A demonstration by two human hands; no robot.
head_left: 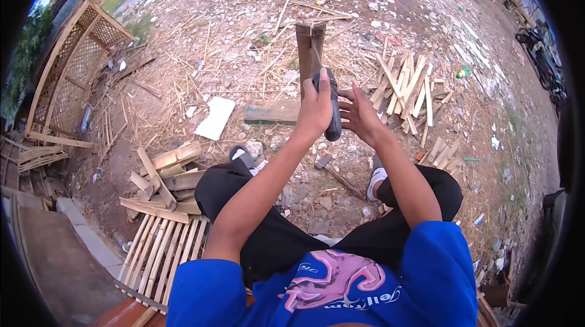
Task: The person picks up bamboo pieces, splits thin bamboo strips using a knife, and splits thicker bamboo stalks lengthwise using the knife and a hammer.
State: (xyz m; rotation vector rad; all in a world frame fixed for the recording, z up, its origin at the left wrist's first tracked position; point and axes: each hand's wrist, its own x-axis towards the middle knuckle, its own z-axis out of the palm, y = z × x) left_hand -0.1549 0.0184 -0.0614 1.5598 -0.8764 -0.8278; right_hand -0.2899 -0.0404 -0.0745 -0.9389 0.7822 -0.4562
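Observation:
My left hand is closed around a thick black tool, its thumb lying along the top. A thin metal shaft seems to run from the tool toward a brown upright wooden piece, whose top looks split or joined from two parts. Whether the shaft touches the wood I cannot tell. Just right of the tool, my right hand is open with its fingers apart and curved toward it; its fingertips are close to the tool. Between my feet a hammer lies on the ground, handle pointing right.
Cut wooden strips lie in a pile at right. Broader wood pieces rest at left by a slatted frame. A plank and a white sheet lie ahead. A lattice panel stands far left.

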